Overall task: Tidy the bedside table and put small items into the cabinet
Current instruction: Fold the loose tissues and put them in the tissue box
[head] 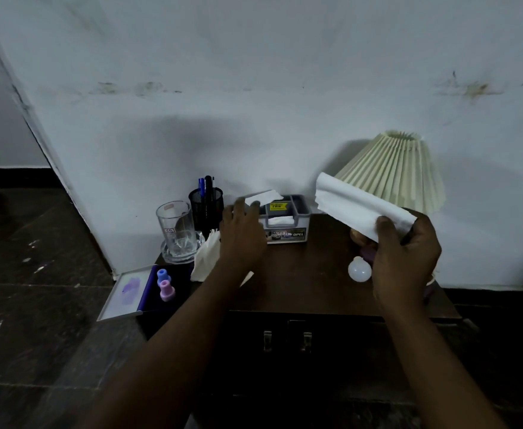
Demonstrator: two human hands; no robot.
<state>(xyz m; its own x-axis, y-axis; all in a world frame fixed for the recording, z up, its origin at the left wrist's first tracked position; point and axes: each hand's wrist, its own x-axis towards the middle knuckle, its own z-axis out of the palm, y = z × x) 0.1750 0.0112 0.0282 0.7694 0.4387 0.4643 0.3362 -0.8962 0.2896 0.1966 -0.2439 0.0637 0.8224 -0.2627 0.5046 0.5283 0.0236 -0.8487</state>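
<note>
Our right hand [406,255] grips a folded white tissue [356,205], raised in front of the pleated lampshade [396,171], and hides the lamp's base. Our left hand [243,230] pinches a small white slip [263,198] over the grey organiser box [288,224] at the back of the desk [309,280]. We barely make out the dark, closed cabinet doors [285,339] below.

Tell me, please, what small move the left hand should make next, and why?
Probably lower the white slip into the grey organiser box and let go. The left hand appears to pinch the slip right over the box's open compartments, one of which already holds white paper, while the right hand is busy holding a folded tissue.
</note>
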